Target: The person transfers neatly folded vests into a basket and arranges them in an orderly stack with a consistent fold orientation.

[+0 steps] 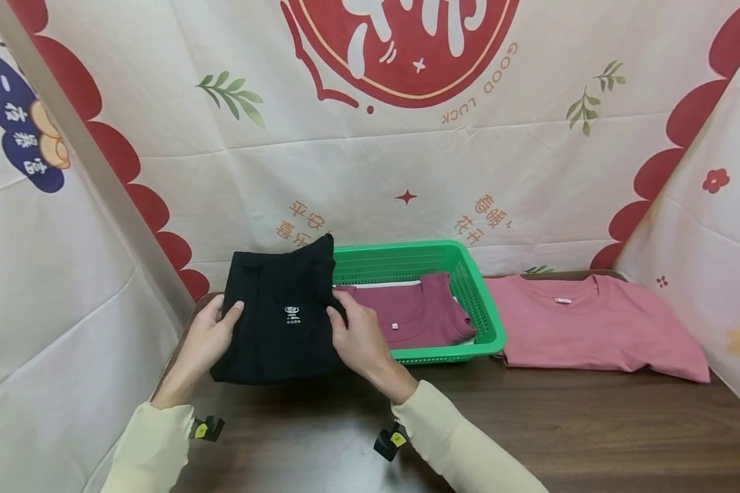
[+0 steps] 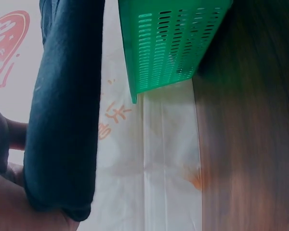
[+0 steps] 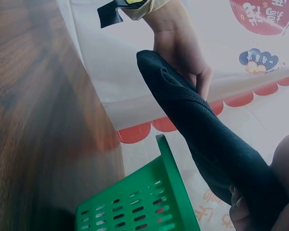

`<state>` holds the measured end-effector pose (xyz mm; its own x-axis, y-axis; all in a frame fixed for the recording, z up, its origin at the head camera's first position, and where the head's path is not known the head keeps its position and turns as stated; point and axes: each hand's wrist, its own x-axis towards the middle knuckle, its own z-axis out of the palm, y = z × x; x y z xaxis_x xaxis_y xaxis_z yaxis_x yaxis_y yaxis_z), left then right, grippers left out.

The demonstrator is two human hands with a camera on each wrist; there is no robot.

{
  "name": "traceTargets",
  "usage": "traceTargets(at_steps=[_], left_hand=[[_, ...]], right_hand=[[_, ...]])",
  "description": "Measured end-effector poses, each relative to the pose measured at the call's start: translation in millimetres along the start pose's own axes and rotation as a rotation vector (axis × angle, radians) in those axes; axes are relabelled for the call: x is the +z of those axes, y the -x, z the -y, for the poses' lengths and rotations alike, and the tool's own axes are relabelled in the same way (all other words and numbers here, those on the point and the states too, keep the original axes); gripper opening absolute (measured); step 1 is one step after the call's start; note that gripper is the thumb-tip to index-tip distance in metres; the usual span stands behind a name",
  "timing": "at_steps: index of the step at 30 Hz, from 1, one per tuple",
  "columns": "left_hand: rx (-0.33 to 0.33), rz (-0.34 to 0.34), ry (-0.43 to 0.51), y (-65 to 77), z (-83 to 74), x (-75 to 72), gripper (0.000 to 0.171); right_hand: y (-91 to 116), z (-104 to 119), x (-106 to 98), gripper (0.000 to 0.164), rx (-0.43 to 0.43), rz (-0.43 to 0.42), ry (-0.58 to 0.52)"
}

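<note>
Both hands hold a folded black shirt (image 1: 277,342) up off the table, left of the green basket. The left hand (image 1: 212,335) grips its left edge, thumb on the front face. At the opposite edge the right hand (image 1: 364,335) pinches it, thumb in front and fingers behind. A small white printed label shows at the middle of the shirt. In the right wrist view the folded black shirt (image 3: 207,130) appears edge-on, as a thick layered bundle. Inside the green basket (image 1: 496,329) lies a folded maroon shirt (image 1: 401,311) with a little white cloth around it.
A folded pink shirt (image 1: 592,329) lies right of the basket on the brown wooden table (image 1: 561,424). Printed white cloth (image 1: 358,185) hangs behind and at both sides. The basket's perforated side (image 2: 173,48) stands close to the held shirt.
</note>
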<state>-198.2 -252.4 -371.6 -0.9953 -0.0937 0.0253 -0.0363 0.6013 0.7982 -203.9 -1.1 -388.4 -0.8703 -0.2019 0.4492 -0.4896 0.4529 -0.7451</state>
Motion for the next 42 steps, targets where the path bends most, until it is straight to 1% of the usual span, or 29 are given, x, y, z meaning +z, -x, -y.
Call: traceTargets(at_steps=[5, 14, 17, 20, 24, 28, 31, 35, 42], left_hand=[[0.009, 0.01, 0.001, -3.2, -3.6, 3.2, 0.057], [0.044, 0.016, 0.01, -6.6, -8.8, 9.6, 0.039], [0.057, 0.029, 0.004, -7.5, -11.3, 12.1, 0.039], [0.07, 0.041, 0.002, -8.5, -13.5, 15.0, 0.04], [0.084, 0.052, 0.018, -10.1, -15.3, 19.2, 0.042], [0.104, 0.068, 0.041, -12.0, -16.9, 23.4, 0.044], [0.119, 0.071, 0.033, -13.5, -18.6, 26.4, 0.045], [0.129, 0.067, 0.021, -15.1, -20.3, 29.1, 0.045], [0.139, 0.092, 0.045, -17.9, -23.5, 35.1, 0.043]], right_hand=[[-0.2, -3.7, -4.9, 0.038, 0.019, 0.015, -0.002], [-1.7, -10.3, -13.3, 0.037, 0.029, -0.007, 0.036], [-1.6, -12.4, -16.5, 0.038, 0.042, -0.008, 0.047], [-1.4, -14.6, -20.2, 0.037, 0.036, -0.015, 0.058], [-1.3, -16.8, -24.7, 0.037, 0.03, -0.014, 0.059], [-1.5, -19.6, -28.7, 0.037, 0.047, -0.006, 0.053], [-1.6, -21.6, -32.1, 0.036, 0.056, -0.014, 0.053], [-1.6, -24.1, -35.9, 0.036, 0.057, -0.024, 0.051], [-1.1, -29.8, -41.0, 0.036, 0.065, -0.033, 0.05]])
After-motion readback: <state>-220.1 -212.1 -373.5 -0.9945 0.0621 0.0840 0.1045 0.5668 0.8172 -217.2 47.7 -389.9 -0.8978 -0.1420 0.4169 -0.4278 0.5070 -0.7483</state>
